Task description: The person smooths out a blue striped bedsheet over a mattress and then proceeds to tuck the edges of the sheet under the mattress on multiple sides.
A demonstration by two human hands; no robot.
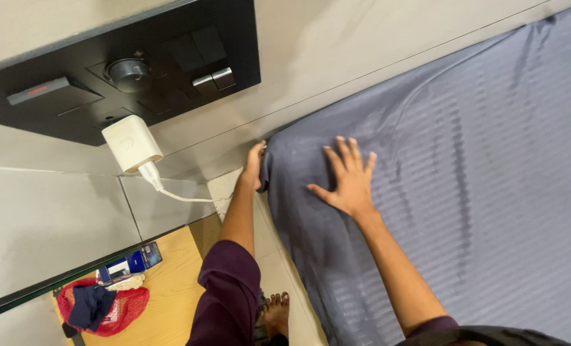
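My left hand (253,168) pinches the grey sheet's (465,166) corner at the bed's far left edge; my right hand (348,181), fingers spread flat, presses the sheet just right of it.

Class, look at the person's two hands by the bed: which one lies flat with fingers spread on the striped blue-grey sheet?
The right hand lies flat, fingers spread, on the striped blue-grey bed sheet. The left hand instead grips the sheet's corner edge beside the wall.

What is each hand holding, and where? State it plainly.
The left hand has its grip on the corner edge of the grey striped bedsheet by the wall. The right hand lies flat, fingers spread, on the sheet, holding nothing.
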